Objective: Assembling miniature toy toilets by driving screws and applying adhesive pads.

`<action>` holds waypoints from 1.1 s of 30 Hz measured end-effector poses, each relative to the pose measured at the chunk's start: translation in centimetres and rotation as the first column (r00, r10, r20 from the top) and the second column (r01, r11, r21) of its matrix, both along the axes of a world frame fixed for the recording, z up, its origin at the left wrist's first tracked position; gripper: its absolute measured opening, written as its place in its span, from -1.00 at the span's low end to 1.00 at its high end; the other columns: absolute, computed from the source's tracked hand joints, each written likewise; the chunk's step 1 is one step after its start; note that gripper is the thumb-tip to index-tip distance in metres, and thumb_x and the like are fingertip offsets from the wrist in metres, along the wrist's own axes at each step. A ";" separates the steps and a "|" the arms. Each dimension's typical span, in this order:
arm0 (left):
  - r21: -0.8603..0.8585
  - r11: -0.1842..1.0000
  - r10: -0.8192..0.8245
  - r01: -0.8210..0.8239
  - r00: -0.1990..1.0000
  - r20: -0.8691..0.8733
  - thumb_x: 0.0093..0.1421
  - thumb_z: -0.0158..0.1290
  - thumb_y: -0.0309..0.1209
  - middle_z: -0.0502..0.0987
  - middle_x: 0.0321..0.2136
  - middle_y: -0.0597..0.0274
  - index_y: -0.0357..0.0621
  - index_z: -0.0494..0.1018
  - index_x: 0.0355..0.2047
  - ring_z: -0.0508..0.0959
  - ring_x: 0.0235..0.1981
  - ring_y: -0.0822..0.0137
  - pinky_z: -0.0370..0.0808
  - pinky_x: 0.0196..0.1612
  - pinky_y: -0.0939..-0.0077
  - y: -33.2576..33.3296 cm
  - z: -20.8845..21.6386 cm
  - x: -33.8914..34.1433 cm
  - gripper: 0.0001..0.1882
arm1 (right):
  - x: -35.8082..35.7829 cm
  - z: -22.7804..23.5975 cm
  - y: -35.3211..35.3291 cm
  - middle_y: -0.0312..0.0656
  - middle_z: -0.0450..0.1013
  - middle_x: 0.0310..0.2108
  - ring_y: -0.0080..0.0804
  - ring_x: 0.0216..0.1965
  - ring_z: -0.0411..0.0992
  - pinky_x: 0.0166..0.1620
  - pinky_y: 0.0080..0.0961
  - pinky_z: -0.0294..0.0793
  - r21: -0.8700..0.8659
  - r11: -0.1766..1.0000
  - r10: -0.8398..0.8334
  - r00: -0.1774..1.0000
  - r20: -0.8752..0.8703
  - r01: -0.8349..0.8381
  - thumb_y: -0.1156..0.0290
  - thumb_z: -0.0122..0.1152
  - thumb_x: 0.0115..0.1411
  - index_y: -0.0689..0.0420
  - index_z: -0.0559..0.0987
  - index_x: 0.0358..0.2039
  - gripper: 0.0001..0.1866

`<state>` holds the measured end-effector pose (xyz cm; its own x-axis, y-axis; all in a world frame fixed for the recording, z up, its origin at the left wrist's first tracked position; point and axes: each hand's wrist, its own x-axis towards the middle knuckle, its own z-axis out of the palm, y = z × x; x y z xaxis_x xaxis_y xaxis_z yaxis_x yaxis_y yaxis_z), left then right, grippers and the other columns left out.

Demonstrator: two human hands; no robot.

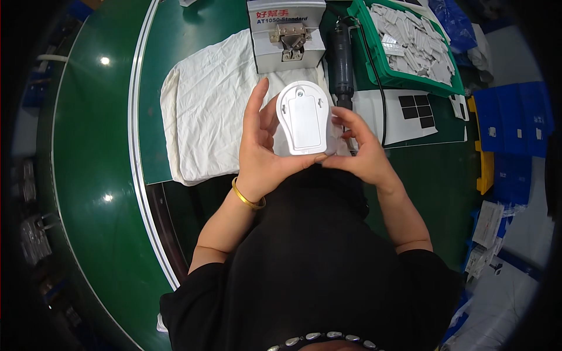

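Note:
A white plastic housing [305,120] is held up in front of me, round at its top and narrower below. Its face shows a rectangular cover panel, a screw in a recess near the top and two small slots at the sides. My left hand [262,143] grips its left side and lower edge, thumb along the bottom. From the right, my right hand [364,151] steadies the lower right corner, thumb underneath and fingers partly behind it. Beyond the housing stands a grey screw feeder [288,41]. A black electric screwdriver [341,61] lies to the right of that feeder.
A folded white cloth [208,111] covers the green table at left. At the back right, a green bin [380,67] holds many small white parts. White paper with black squares [418,110] lies below the bin. Blue storage bins [503,123] stand at the far right.

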<state>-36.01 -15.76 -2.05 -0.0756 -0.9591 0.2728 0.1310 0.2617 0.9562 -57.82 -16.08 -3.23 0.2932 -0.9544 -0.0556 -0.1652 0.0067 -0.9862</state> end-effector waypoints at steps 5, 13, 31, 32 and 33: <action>0.086 0.996 0.040 -0.030 0.992 -0.123 -0.16 0.43 -0.52 0.36 0.14 -0.07 -0.14 -0.16 0.39 0.40 0.17 0.13 0.35 0.21 0.25 0.1 0.6 0.8 0.22 | 0.9 0.5 -0.2 -0.17 0.44 0.02 -0.43 0.07 0.39 0.13 -0.44 0.34 0.023 0.987 0.158 0.987 -0.040 -0.157 0.45 0.54 -0.10 0.24 0.38 0.13 -0.24; -0.479 0.869 0.451 -0.125 0.599 0.662 -0.20 0.42 -0.31 0.37 0.15 0.04 -0.13 0.40 0.13 0.49 -0.06 0.04 0.46 -0.01 0.37 -0.4 0.8 4.0 -0.19 | 3.7 4.4 -2.9 -0.40 0.35 -0.49 -0.68 -0.45 0.25 -0.38 -0.68 0.27 -0.332 0.934 0.069 0.977 -0.203 -0.135 0.49 0.46 -0.04 0.25 0.55 -0.17 -0.60; 0.198 0.817 0.478 -0.541 0.828 0.293 -0.15 0.46 -0.24 0.51 -0.05 0.10 -0.11 0.61 -0.17 0.46 0.01 0.15 0.38 0.10 0.29 -26.4 -4.7 22.0 -0.49 | 3.8 3.2 -9.8 -0.38 0.45 -0.40 -0.70 -0.38 0.37 -0.27 -0.70 0.38 -0.226 0.973 0.066 0.993 0.096 -0.043 0.59 0.26 0.18 0.23 0.54 -0.06 -0.71; 0.103 0.774 0.506 -0.624 0.709 0.491 -0.23 0.48 -0.10 0.31 0.20 -0.04 -0.07 0.63 -0.17 0.33 0.20 0.03 0.26 0.23 0.23 -28.7 -7.4 25.5 -0.40 | 3.7 3.0 -9.9 -0.38 0.46 -0.39 -0.70 -0.37 0.38 -0.27 -0.71 0.38 -0.192 0.981 0.054 0.995 0.089 -0.036 0.59 0.25 0.18 0.23 0.55 -0.08 -0.73; 0.041 0.740 0.506 -0.671 0.596 0.624 -0.27 0.49 -0.06 0.21 0.26 -0.06 -0.06 0.62 -0.15 0.25 0.25 0.00 0.21 0.27 0.20 -31.0 -7.3 24.1 -0.35 | 2.9 2.6 -10.2 -0.37 0.48 -0.43 -0.70 -0.40 0.40 -0.30 -0.70 0.40 -0.180 0.983 -0.018 0.996 0.082 0.033 0.54 0.28 0.17 0.22 0.57 -0.12 -0.75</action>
